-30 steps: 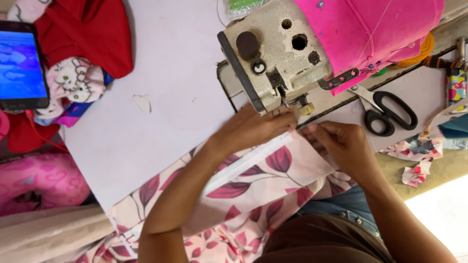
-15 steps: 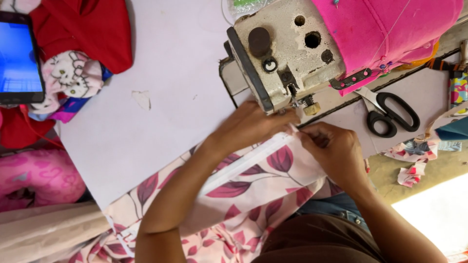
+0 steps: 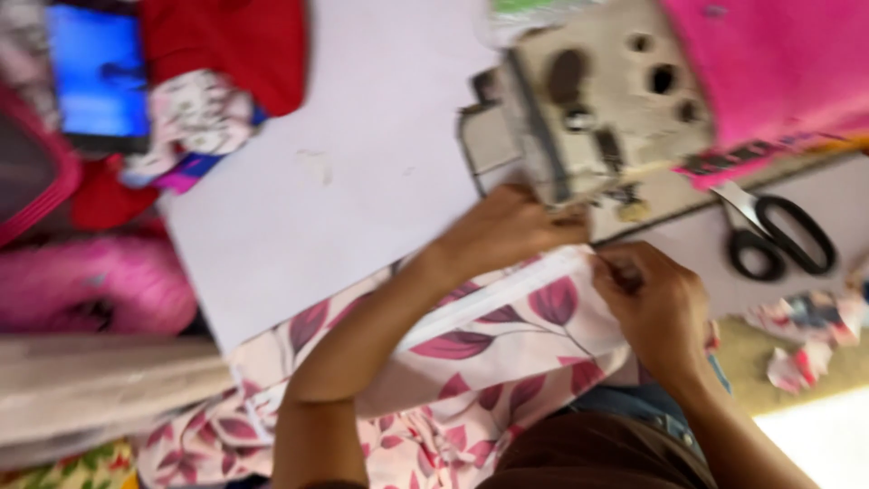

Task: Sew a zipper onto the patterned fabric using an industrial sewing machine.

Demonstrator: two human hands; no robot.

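Frame is motion-blurred; fine detail is soft.

Far left: a phone (image 3: 98,77) with a lit blue screen lies by a heap of cloth, with red fabric (image 3: 226,50) beside it and a white printed piece (image 3: 195,113) just below that. A pink bundle (image 3: 86,290) sits lower left.

Centre: the pale bench (image 3: 335,172) top. The floral fabric (image 3: 489,362), pale pink with maroon leaves, runs from the lower left up to the foot of the sewing machine (image 3: 588,109); a white strip lies along its upper edge.

Left hand (image 3: 507,226) rests palm-down on the fabric's top edge, directly against the machine's needle area; fingers curled and pressed onto the cloth.

Right hand (image 3: 656,308) is just right of it, fingers (image 3: 625,272) closed in a pinch on the fabric's end corner near the machine foot.

Right: pink cloth (image 3: 769,72) draped over the machine body. Black-handled scissors (image 3: 778,240) lie on the bench, apart from the right hand. Printed scraps (image 3: 806,340) lie at the far right edge.
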